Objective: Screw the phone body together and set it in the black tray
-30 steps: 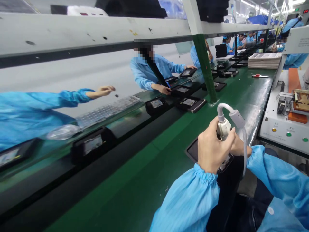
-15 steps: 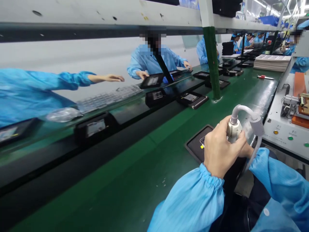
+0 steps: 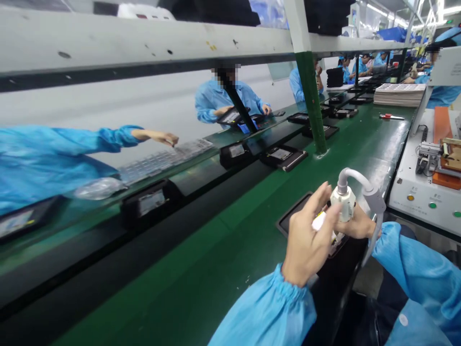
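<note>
My right hand (image 3: 358,225) grips a white connector (image 3: 344,202) with a thick grey-white cable (image 3: 372,199) that loops up and down to the right. My left hand (image 3: 306,240) is right beside it, thumb raised and fingers loosely curled over a small white part (image 3: 318,222); whether it holds that part is unclear. Both hands hover over a black flat device (image 3: 292,216) lying on the green conveyor belt (image 3: 223,250), and they hide most of it.
More black devices (image 3: 283,156) lie along the belt's far side. A green post (image 3: 311,101) stands on the belt. Co-workers in blue coats (image 3: 223,98) work across the line. A white machine with buttons (image 3: 428,192) sits to the right, with stacked trays (image 3: 398,93) and a red tool (image 3: 389,116) beyond.
My left hand has loosened from the connector and dropped lower left, baring its top. The co-worker's arm opposite drew back a little; another co-worker lifted a device.
</note>
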`<state>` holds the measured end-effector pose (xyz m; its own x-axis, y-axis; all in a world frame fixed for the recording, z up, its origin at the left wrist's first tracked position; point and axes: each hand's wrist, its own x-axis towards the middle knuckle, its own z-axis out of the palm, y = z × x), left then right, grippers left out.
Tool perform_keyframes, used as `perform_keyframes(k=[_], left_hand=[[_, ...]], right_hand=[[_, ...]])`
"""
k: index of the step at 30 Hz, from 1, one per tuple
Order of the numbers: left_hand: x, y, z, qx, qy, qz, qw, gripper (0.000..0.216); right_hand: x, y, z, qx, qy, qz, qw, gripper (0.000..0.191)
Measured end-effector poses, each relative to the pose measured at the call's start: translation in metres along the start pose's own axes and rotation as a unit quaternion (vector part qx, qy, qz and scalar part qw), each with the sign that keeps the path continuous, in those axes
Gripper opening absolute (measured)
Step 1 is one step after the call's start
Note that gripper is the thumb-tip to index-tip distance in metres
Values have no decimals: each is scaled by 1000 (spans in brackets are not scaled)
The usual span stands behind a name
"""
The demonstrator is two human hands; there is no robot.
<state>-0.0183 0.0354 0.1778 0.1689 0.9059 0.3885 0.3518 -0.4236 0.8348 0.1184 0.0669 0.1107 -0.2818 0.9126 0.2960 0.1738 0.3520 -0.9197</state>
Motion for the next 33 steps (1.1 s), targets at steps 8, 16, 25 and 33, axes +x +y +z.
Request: perform_keyframes(k=[8,16,25,33], left_hand=[[-73,-82,-27,201,46,-97,974,39],[-127,-99,-51,235,82,-149,957,38],[-119,-92,-27,34,6,-347,937,52],[-92,-71,-2,200,-86,-360,907,44]], right_hand=[[14,6,-45,-57,38,-74,995,33],[81,77,-129,-380,-13,-14,925,38],[11,29,-15,-493,-52,-54,867,28],[-32,22,76,-587,-83,-12,805,45]])
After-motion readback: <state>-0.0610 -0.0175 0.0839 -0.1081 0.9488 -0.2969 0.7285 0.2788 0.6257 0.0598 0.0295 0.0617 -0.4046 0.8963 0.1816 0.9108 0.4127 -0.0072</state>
